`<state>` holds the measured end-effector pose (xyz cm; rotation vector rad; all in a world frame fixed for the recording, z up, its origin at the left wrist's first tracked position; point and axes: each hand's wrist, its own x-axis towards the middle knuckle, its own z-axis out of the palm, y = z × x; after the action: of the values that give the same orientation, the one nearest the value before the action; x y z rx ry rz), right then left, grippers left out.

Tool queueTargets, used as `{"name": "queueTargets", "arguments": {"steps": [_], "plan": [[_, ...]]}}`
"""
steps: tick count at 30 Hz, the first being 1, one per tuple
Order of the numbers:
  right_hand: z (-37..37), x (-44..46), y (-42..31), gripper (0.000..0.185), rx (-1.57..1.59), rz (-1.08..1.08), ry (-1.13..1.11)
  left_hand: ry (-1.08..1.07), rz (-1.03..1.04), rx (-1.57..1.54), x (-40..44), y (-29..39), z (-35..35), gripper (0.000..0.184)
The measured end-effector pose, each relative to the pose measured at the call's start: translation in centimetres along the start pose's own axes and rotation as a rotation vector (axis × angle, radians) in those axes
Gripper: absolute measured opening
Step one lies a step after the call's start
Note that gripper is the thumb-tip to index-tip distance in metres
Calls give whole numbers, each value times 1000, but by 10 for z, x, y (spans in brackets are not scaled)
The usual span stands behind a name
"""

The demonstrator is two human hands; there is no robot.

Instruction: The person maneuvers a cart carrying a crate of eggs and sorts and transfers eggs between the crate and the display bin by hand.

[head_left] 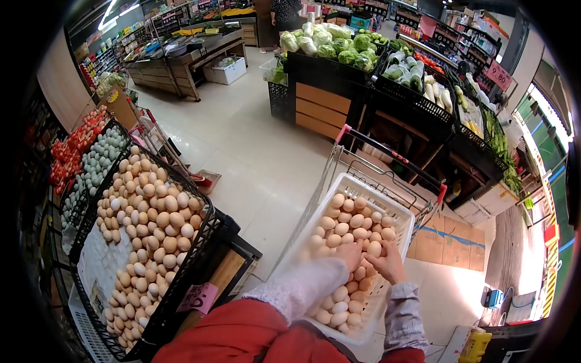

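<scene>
A white plastic basket full of brown and pale eggs rests on a shopping cart. Over the middle of the eggs is my left hand, its fingers curled down among them and partly hidden. Just right of it, my right hand has its fingers and thumb round an egg. The two hands are close together. To the left stands a black crate heaped with more brown eggs, with a bare pale patch on its left side.
Bluish eggs and red-packed goods lie beyond the crate. A pink price card hangs at its near corner, and a red dustpan lies on the floor. Vegetable stands are ahead; flattened cardboard lies right.
</scene>
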<state>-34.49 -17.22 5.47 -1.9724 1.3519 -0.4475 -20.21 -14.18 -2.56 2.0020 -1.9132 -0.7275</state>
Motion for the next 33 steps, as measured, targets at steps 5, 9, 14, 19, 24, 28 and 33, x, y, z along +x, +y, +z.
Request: {"name": "queueTargets", "arguments": {"steps": [5,9,14,19,24,28,33], "plan": [[13,-15,6,56,151,-45,181,-27,-86,-29,17,1,17,44],[11,-27,-9,55,205,-3,243,-28,-86,52,10,7,19,58],[19,-36,-4,55,254,-14,231,-15,-49,27,5,6,12,62],[21,-40,-5,55,275,-7,225,41,19,-25,-4,6,7,59],[26,-44,0,56,206,-60,210,-65,115,168,-4,8,-4,52],[29,-45,7,57,188,-99,222,-76,254,139,3,-3,-6,46],[26,-48,-1,54,161,-97,211,-354,245,255,20,0,-15,43]]}}
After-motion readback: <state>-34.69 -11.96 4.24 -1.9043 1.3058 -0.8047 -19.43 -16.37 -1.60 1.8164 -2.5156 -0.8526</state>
